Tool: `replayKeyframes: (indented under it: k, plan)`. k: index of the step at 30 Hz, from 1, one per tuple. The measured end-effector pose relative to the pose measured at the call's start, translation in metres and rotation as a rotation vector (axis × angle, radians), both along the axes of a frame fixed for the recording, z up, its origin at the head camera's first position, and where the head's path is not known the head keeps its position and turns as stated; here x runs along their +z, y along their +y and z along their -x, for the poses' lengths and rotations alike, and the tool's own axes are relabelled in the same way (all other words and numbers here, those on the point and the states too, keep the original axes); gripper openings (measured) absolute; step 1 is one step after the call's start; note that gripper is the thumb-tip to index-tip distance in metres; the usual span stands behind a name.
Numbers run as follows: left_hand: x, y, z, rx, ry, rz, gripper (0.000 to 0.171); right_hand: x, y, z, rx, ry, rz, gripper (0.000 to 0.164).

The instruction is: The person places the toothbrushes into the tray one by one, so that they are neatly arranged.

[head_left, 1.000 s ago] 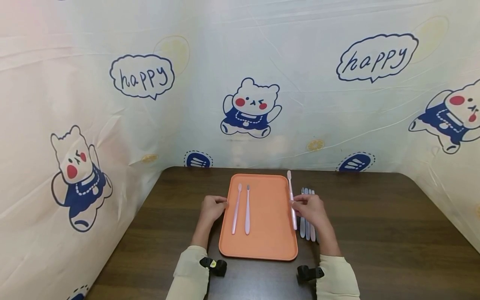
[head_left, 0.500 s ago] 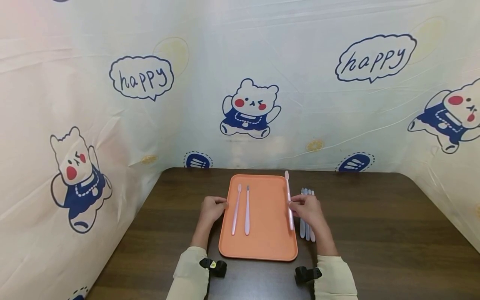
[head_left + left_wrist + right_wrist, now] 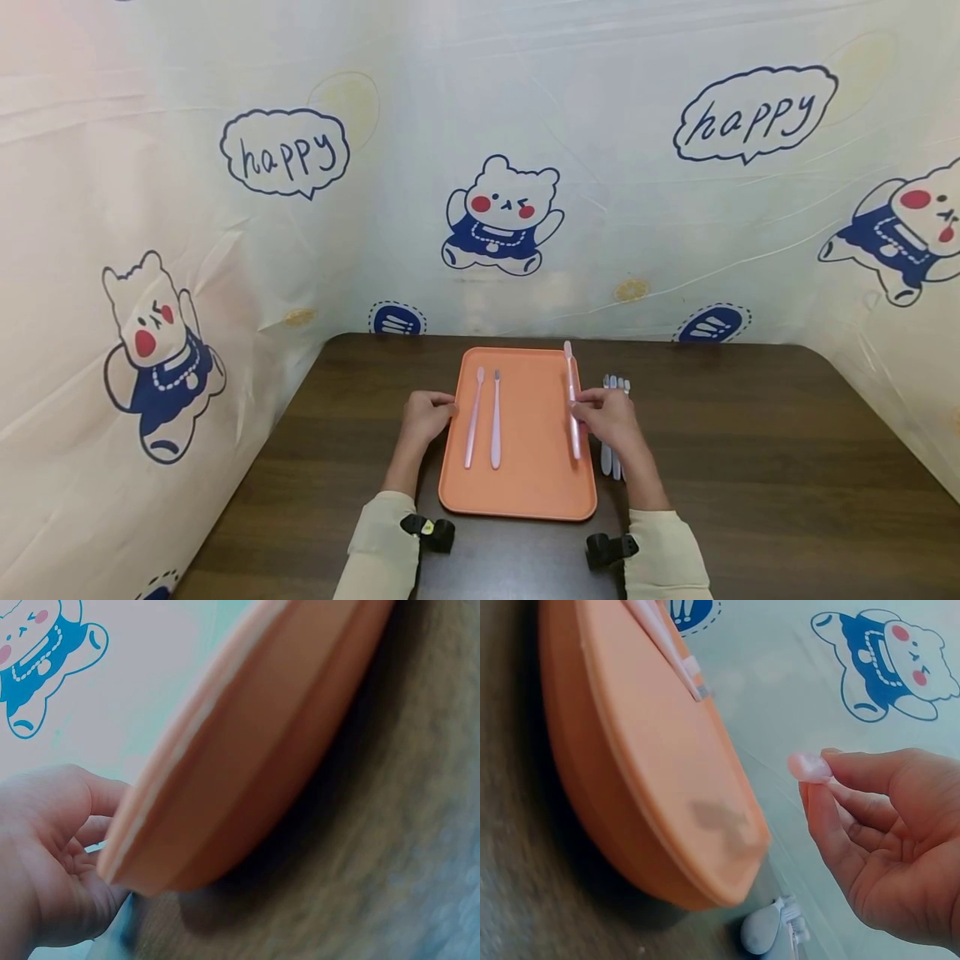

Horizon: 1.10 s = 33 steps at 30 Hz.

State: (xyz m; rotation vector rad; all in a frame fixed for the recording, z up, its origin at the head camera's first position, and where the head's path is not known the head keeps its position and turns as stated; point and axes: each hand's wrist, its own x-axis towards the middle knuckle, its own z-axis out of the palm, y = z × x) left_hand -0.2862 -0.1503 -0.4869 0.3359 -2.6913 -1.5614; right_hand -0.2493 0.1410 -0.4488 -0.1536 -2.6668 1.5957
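My right hand [image 3: 611, 414] pinches a pink toothbrush [image 3: 569, 371] between thumb and fingertips, bristle end pointing away, over the right side of the orange tray [image 3: 525, 492]. In the right wrist view the pink handle end of this toothbrush [image 3: 810, 766] shows at the fingertips, above the tray's level. At the tray's left edge, my left hand [image 3: 425, 417] holds the rim; the left wrist view shows its fingers partly hidden behind the tray wall [image 3: 225, 772]. Inside the tray, on the left, lie a pink toothbrush [image 3: 474, 421] and a lilac toothbrush [image 3: 496, 425], side by side.
Several more toothbrushes [image 3: 607, 454] lie in a row on the dark wooden table [image 3: 750, 433], right of the tray and partly under my right hand. A printed curtain [image 3: 600, 167] with bears stands behind the table and along both sides.
My right hand has moved left with the pink toothbrush, from the tray's right edge to over its right side. The left hand and the tray have stayed put.
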Motion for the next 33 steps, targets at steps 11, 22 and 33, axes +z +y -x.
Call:
replayKeyframes:
  k: [11, 22, 33]
  plan:
    - [-0.001, -0.001, -0.001, 0.003, 0.000, 0.007, 0.020, -0.002, -0.012, 0.002, 0.006, 0.004, 0.013, 0.023]
    - [0.002, 0.000, -0.001, 0.005, 0.007, -0.005, 0.019, -0.002, -0.025, 0.001, -0.008, 0.007, 0.015, 0.020]
    - [0.002, -0.001, -0.001, -0.004, 0.010, -0.007, 0.020, -0.001, -0.037, 0.000, 0.000, 0.010, 0.033, 0.018]
